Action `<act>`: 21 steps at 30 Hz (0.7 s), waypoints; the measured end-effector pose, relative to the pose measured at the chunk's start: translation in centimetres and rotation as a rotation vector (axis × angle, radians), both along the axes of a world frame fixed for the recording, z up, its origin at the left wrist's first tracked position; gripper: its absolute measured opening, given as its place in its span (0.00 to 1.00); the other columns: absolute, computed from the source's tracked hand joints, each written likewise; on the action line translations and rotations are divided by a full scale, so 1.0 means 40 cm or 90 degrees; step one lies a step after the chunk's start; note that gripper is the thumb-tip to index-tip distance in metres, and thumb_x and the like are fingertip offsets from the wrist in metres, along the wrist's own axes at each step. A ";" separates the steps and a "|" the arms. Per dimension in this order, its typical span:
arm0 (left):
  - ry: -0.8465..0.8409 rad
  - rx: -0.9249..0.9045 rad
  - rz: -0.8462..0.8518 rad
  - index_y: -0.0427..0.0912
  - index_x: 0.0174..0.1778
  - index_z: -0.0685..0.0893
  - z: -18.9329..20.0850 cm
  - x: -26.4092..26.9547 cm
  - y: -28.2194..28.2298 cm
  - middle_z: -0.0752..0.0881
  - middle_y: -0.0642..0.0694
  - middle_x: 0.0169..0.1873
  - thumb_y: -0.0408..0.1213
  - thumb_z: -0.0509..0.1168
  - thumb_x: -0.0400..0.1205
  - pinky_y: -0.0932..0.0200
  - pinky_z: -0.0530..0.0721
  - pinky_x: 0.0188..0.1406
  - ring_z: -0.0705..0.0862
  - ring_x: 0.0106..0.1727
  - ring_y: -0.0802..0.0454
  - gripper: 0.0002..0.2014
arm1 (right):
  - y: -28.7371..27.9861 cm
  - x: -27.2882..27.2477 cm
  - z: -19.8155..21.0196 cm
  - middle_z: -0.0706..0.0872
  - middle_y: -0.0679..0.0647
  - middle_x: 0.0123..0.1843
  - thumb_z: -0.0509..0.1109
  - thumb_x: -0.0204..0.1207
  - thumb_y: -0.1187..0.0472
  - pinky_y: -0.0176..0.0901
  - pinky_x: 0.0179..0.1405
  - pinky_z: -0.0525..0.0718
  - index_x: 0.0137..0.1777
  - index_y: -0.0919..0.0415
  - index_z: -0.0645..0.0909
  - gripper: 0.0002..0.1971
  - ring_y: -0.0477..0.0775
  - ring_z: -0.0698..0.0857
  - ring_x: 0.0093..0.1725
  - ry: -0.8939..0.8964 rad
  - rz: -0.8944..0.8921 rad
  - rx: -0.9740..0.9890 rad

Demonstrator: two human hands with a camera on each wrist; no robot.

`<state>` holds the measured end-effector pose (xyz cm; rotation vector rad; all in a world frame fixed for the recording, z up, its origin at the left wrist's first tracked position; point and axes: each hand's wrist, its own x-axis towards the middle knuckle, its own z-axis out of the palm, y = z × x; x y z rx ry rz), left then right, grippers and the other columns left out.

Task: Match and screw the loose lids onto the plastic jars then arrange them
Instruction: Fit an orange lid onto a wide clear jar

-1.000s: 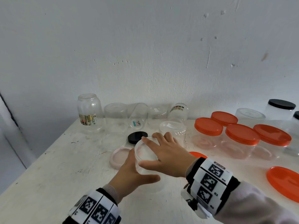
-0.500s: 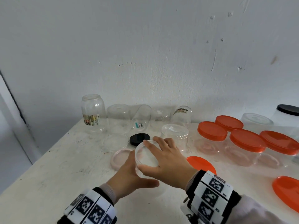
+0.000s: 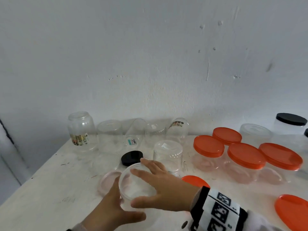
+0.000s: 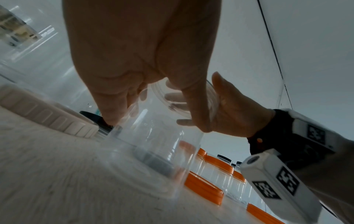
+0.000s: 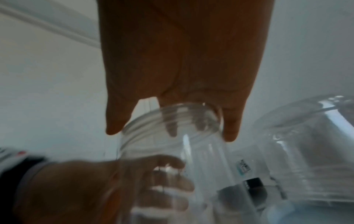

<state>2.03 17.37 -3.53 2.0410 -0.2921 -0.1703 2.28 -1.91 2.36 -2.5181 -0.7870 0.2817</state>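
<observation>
Gripping the side of a clear open jar (image 3: 133, 189), the left hand (image 3: 110, 212) wraps it from the near-left, thumb stretched across the front and fingers curled round the far wall, as the right wrist view shows through the plastic. Over the jar's mouth lies the right hand (image 3: 165, 189), fingers spread and nearly straight, palm resting on the threaded rim with fingertips draped past its edge; it presses rather than clasps. The jar stands upright on the white table (image 3: 41, 197), and no contents show inside it.

Just left of the jar lies a pale pink lid (image 3: 108, 180), flat on the table. Behind the right wrist an orange lid (image 3: 195, 180) lies loose, and another orange lid (image 3: 293, 212) sits at the near-right edge. Beyond the hands are a black lid (image 3: 131, 157) and an upturned clear jar (image 3: 168, 155).

Further right stand four jars with orange lids (image 3: 246, 155) screwed on. Along the wall runs a row of clear jars (image 3: 110, 134), some upturned, one with a printed label (image 3: 80, 139). At the far right a jar with a black lid (image 3: 290, 119) stands by the scuffed white wall (image 3: 150, 55).
</observation>
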 end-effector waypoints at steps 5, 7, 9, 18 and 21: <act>0.004 -0.044 -0.012 0.65 0.68 0.61 -0.001 -0.004 0.004 0.61 0.79 0.65 0.46 0.86 0.53 0.82 0.73 0.51 0.67 0.62 0.83 0.52 | -0.093 0.109 0.059 0.71 0.46 0.75 0.64 0.74 0.35 0.42 0.73 0.66 0.75 0.47 0.70 0.32 0.45 0.67 0.74 -0.054 -0.132 0.139; 0.027 -0.068 -0.008 0.65 0.68 0.61 -0.003 -0.001 0.006 0.66 0.71 0.67 0.43 0.87 0.54 0.81 0.74 0.53 0.70 0.64 0.76 0.52 | -0.118 0.164 0.066 0.71 0.50 0.74 0.66 0.74 0.35 0.46 0.70 0.67 0.75 0.50 0.70 0.33 0.52 0.67 0.75 -0.092 -0.230 0.074; 0.041 -0.049 -0.013 0.65 0.70 0.60 -0.002 -0.002 0.009 0.67 0.71 0.67 0.52 0.85 0.49 0.76 0.75 0.57 0.71 0.67 0.72 0.56 | -0.130 0.210 0.056 0.68 0.56 0.75 0.65 0.72 0.31 0.54 0.70 0.68 0.78 0.51 0.64 0.39 0.60 0.65 0.75 -0.072 -0.295 -0.048; 0.042 -0.064 0.023 0.66 0.69 0.62 0.022 -0.012 0.010 0.70 0.64 0.67 0.47 0.86 0.50 0.60 0.76 0.70 0.73 0.69 0.64 0.54 | -0.126 0.250 0.013 0.64 0.63 0.78 0.73 0.62 0.30 0.59 0.72 0.68 0.81 0.51 0.55 0.52 0.68 0.64 0.77 0.048 -0.359 -0.074; 0.014 -0.052 0.051 0.60 0.71 0.66 0.031 -0.014 0.020 0.75 0.59 0.66 0.39 0.87 0.55 0.74 0.79 0.55 0.77 0.64 0.69 0.51 | -0.137 0.240 0.020 0.64 0.62 0.77 0.74 0.61 0.30 0.60 0.73 0.68 0.82 0.49 0.53 0.53 0.67 0.64 0.77 0.042 -0.349 -0.069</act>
